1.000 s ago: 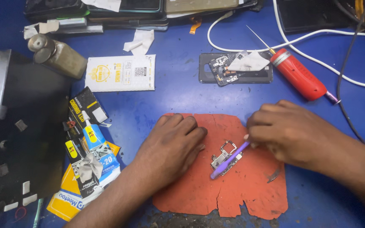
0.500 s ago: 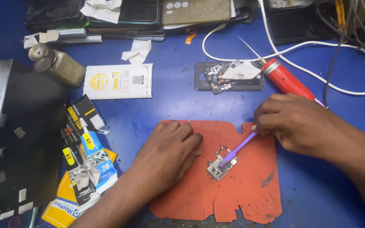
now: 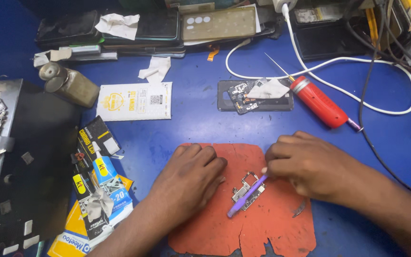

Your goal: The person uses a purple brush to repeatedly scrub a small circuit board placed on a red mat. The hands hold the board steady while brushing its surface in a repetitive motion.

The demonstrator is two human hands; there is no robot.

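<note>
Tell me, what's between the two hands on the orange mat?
In the head view, a small grey circuit board lies on the orange mat between the left hand and right hand, with a purple tool resting across it.

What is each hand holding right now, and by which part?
The right hand has a grip on the upper end of a purple tool, whose tip lies over the small circuit board. The left hand holds nothing; it rests flat on the orange mat.
</note>
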